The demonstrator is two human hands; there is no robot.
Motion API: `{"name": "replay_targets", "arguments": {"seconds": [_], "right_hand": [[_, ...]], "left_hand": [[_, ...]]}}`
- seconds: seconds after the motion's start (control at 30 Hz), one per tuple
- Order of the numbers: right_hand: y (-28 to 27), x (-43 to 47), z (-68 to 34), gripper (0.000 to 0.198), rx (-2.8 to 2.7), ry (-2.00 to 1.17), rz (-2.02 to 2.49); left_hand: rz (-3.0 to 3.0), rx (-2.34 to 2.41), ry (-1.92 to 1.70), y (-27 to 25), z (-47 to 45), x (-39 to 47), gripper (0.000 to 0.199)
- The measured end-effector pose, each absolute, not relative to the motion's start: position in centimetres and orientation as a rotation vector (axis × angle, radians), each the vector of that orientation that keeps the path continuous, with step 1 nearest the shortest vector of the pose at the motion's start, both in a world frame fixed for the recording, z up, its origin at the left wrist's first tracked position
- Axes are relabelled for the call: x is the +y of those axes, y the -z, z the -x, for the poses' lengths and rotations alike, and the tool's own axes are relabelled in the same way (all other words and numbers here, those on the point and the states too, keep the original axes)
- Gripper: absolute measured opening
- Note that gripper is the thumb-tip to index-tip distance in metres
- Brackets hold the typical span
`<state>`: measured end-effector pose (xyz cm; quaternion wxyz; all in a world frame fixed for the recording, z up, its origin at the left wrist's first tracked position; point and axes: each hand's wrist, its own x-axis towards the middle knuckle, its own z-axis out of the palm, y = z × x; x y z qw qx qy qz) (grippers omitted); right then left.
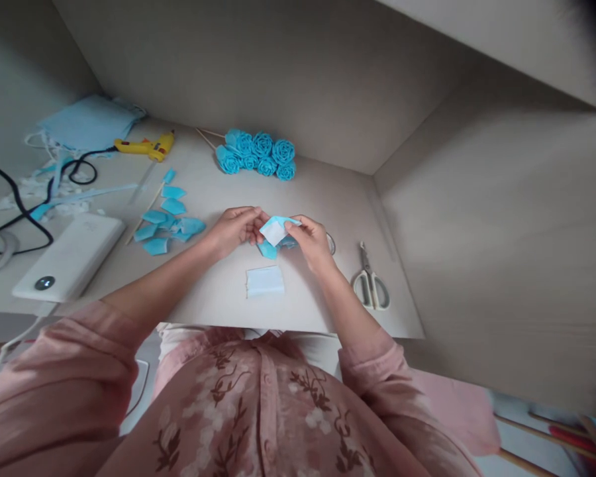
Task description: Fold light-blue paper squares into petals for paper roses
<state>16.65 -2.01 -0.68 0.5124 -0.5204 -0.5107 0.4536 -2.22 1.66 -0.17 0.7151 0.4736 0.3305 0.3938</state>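
Between finger and thumb of my right hand (312, 240) is a folded piece of blue-and-white mask fabric (275, 231), pointed at the top. My left hand (239, 228) has its fingers bent close together by the left edge of that piece; whether they pinch anything is hidden. Under the hands lie more cut blue fabric pieces (267, 250), partly covered. A pale, rectangular piece of fabric (265, 282) rests flat on the table (213, 291) nearer to me. Just beyond my right hand, the rim of a round object (332, 244) shows.
Scissors (371, 285) lie at right. Blue fabric roses (261, 156) sit at the back. Blue petal pieces (156, 225) and a thin stick (144, 215) lie left, near a white power bank (72, 255). Behind are a yellow glue gun (149, 146), its black cord, and stacked masks (92, 122).
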Motion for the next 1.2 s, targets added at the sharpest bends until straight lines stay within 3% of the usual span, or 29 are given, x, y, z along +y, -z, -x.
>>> {"name": "replay_targets", "arguments": {"seconds": [0.57,1.2], "right_hand": [[0.8,-2.0,-16.6,0.029,-1.281,-1.039,1.239],[1.2,-2.0,-16.5,0.032,-1.343,-1.073,1.219]], "left_hand": [[-1.066,0.798,-0.793,0.5,2.1,1.6,0.047],[-1.305,0.841,-0.792,0.6,2.0,1.5,0.034]]}}
